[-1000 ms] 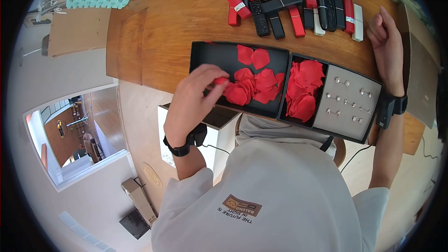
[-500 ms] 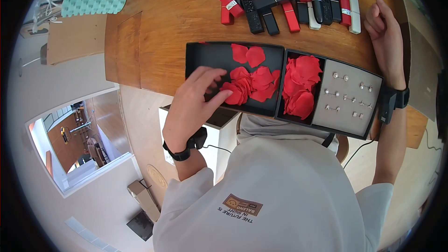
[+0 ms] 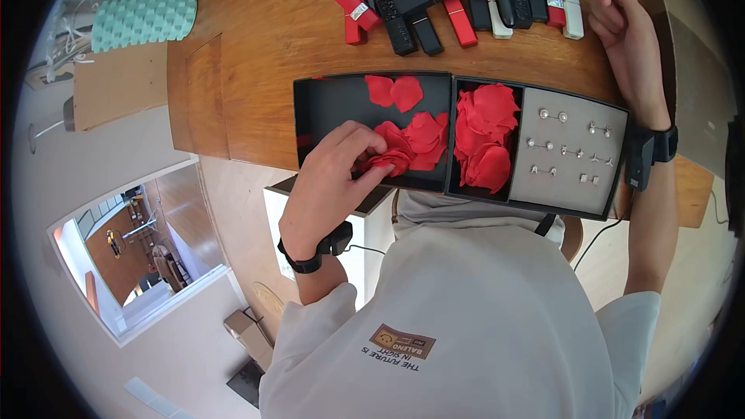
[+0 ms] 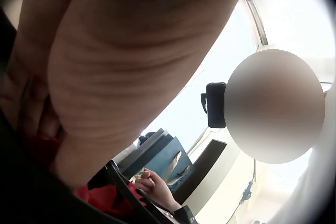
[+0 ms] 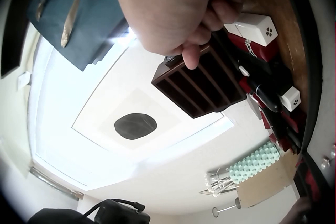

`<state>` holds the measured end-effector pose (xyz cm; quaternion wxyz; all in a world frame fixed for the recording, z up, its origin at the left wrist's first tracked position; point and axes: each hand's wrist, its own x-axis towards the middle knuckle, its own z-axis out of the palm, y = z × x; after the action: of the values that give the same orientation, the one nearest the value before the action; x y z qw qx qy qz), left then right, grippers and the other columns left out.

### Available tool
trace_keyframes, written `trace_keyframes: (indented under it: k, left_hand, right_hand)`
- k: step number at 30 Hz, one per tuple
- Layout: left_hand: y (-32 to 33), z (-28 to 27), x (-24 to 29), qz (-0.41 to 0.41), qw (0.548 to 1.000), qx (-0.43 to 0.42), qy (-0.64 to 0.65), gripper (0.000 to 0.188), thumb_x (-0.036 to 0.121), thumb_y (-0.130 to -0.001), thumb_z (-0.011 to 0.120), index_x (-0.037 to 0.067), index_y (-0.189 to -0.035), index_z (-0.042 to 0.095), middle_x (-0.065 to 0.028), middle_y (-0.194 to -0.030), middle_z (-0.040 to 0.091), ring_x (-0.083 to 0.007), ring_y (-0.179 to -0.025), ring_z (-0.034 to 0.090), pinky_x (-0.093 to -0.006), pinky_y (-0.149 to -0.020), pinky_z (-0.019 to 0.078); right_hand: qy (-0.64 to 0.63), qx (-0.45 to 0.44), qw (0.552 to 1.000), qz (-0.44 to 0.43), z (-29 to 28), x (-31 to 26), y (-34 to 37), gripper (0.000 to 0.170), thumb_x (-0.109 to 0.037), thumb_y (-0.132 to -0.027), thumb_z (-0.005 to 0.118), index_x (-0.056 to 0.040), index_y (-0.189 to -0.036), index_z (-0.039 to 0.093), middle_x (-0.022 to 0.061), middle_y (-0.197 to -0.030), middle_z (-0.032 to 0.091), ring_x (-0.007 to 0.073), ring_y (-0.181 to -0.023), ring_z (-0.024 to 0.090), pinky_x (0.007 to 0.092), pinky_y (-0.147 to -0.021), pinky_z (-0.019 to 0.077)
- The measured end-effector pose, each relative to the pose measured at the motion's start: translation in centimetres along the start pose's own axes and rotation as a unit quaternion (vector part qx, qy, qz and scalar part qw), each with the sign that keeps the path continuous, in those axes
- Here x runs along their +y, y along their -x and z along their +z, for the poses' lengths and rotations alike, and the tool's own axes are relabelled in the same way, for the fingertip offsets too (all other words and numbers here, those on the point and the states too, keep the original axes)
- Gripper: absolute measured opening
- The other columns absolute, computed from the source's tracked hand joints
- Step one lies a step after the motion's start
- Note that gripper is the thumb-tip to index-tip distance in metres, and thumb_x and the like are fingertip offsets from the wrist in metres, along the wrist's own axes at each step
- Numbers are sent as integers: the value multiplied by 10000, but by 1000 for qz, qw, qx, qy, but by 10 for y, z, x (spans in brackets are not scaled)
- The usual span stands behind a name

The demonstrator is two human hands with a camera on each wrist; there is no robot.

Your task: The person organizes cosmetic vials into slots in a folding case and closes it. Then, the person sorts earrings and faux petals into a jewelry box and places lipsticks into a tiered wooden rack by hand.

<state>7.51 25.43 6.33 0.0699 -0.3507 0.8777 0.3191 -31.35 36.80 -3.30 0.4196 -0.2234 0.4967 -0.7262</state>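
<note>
In the head view my left hand [image 3: 330, 178] reaches into the left half of an open black box [image 3: 330, 101]. Thumb and fingertips pinch at the red artificial petals [image 3: 423, 140] heaped there; red also shows by the fingers in the left wrist view. Two separate petals [image 3: 405, 94] lie farther back in that half. The right half has a compartment of more petals [image 3: 485, 136] and a grey pad [image 3: 570, 140] with several pairs of earrings [image 3: 553, 116]. My right hand [image 3: 632, 50] rests beside the box, fingers loosely curled, index finger straighter, holding nothing.
Red, black and white lipstick tubes [image 3: 462, 22] lie piled on the wooden table [image 3: 264, 70] behind the box. A cardboard box [image 3: 687, 85] stands right of my right hand. A mint-green textured roller [image 3: 143, 22] is at the far left. A brown slotted holder [image 5: 194, 87] shows in the right wrist view.
My left hand held a petal, let it go, then moved down into the heap and closed thumb and fingers there. The right hand stays at rest. The head view has shifted slightly.
</note>
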Motion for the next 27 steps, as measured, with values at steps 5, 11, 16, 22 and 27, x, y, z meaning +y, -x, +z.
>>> trace_keyframes:
  k: [5,11,16,22,27]
  left_hand:
    - [-2,1,1,-11,997,29,65,222,25,-846,807,23,-996,644,-82,-920,653,-210,-743,640,-312,-661,528]
    - [-6,1,12,35,981,94,168,260,-16,-799,852,0,-975,660,-59,-962,694,-129,-756,629,-261,-692,515]
    - [-26,23,52,103,958,113,243,278,8,-783,877,4,-966,668,-68,-928,683,-115,-735,590,-245,-670,481]
    - [-52,49,82,92,968,193,129,340,40,-763,889,22,-1049,707,-65,-998,694,-143,-775,599,-262,-681,472]
    - [-51,46,69,274,934,224,-43,292,34,-785,845,26,-1056,739,-108,-1118,717,-279,-932,649,-367,-847,522]
  right_hand:
    - [6,32,999,1,29,-17,12,362,-278,-1136,454,-130,-813,522,-71,-698,286,83,-635,251,275,-588,252]
    - [-1,13,1000,3,23,-17,13,360,-284,-1129,470,-118,-822,558,-78,-687,284,74,-628,256,267,-583,243]
    - [11,-5,1000,8,26,-25,16,363,-285,-1126,477,-118,-818,569,-79,-682,303,70,-625,260,262,-580,236]
    - [6,7,1000,18,24,-23,13,369,-290,-1127,479,-116,-818,580,-81,-668,317,69,-618,274,261,-577,241]
    - [-2,15,1000,27,22,-20,13,362,-284,-1125,489,-107,-829,598,-79,-654,353,65,-607,293,256,-573,247]
